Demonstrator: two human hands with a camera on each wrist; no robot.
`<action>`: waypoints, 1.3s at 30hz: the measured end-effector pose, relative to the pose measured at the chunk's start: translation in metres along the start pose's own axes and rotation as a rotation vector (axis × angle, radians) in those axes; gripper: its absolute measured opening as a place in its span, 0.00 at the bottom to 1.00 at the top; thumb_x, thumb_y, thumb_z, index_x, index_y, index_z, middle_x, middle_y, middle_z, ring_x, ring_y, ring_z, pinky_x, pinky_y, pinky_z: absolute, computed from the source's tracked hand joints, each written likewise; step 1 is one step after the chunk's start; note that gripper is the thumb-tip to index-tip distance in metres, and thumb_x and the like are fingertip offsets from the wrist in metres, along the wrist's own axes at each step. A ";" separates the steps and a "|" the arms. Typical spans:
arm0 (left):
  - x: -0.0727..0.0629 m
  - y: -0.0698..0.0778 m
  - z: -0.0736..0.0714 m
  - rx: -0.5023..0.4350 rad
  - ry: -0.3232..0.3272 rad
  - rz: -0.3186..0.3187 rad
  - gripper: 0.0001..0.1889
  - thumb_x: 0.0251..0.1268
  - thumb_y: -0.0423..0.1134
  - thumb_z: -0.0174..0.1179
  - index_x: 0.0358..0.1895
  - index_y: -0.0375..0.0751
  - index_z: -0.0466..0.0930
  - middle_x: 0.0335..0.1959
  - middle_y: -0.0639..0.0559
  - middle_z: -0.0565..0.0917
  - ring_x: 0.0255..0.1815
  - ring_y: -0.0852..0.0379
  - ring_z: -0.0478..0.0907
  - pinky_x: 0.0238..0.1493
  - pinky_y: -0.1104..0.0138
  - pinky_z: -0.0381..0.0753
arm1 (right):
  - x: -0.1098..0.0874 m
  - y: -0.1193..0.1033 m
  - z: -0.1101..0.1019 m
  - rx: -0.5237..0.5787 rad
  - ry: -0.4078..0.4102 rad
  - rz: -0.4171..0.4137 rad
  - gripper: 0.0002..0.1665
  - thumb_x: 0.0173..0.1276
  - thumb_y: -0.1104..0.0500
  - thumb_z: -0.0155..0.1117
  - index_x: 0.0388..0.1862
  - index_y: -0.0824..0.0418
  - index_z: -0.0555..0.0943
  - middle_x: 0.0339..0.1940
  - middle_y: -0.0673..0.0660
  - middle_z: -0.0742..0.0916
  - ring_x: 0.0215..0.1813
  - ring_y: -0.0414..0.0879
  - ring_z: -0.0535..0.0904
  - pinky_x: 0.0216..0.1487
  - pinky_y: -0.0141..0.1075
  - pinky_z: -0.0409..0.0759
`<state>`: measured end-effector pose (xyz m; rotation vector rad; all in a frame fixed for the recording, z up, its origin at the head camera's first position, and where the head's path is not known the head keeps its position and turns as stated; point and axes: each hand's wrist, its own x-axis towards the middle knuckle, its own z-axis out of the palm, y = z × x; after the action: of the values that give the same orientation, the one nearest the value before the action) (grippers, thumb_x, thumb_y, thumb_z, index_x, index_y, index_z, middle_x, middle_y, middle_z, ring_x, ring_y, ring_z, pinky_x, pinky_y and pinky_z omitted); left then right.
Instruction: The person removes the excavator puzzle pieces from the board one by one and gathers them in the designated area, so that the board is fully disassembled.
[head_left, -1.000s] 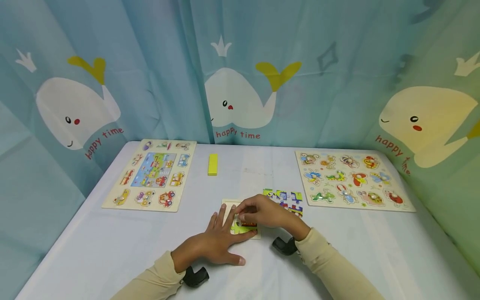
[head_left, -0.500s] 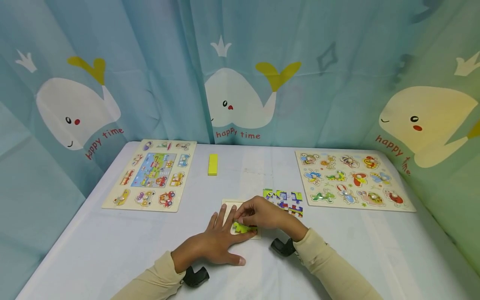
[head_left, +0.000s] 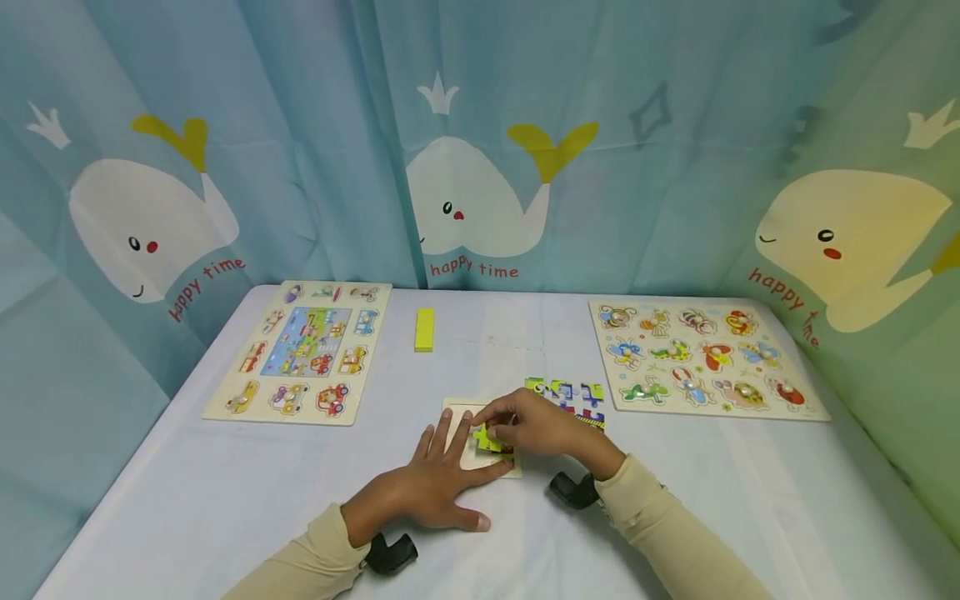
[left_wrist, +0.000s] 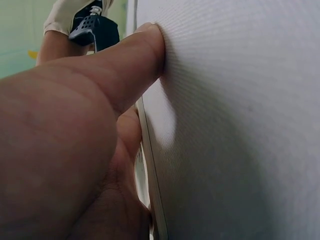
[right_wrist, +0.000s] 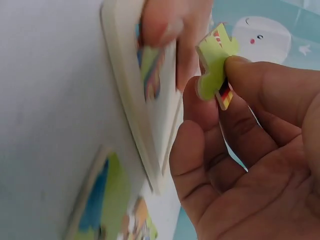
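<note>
In the head view, my left hand (head_left: 438,487) lies spread, with its fingers across a small wooden puzzle tray (head_left: 459,403) and its thumb resting on the tablecloth. My right hand (head_left: 543,425) pinches a green jigsaw piece (head_left: 486,439) between thumb and fingers over that tray. The right wrist view shows the held piece (right_wrist: 212,62) tilted up, with red, black and yellow markings along its edge. Inside the tray, a striped multicoloured patch of puzzle (right_wrist: 150,70) shows by a left fingertip. Part of the tray is hidden under both hands.
Several loose jigsaw pieces (head_left: 591,393) lie right of the tray, partly behind the right hand. A vehicle peg board (head_left: 217,404) is at the left, an insect peg board (head_left: 813,408) at the right. A yellow block (head_left: 424,330) lies towards the back, before a whale-print curtain (head_left: 337,167).
The green jigsaw piece in my right fingers has turned and shifted slightly away from me over the tray. My left hand stays in the same place.
</note>
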<state>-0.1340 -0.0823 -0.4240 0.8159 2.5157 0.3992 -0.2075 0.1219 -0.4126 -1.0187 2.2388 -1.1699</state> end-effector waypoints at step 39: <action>0.001 0.000 0.002 -0.014 0.015 -0.012 0.38 0.60 0.67 0.58 0.74 0.75 0.55 0.78 0.38 0.29 0.74 0.35 0.18 0.69 0.41 0.30 | -0.067 0.032 -0.052 -0.111 0.093 0.097 0.08 0.65 0.73 0.61 0.39 0.67 0.86 0.38 0.54 0.87 0.32 0.39 0.75 0.32 0.32 0.75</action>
<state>-0.1333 -0.0816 -0.4262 0.7948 2.5273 0.4195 -0.2109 0.2122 -0.4076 -0.9029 2.4210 -1.0828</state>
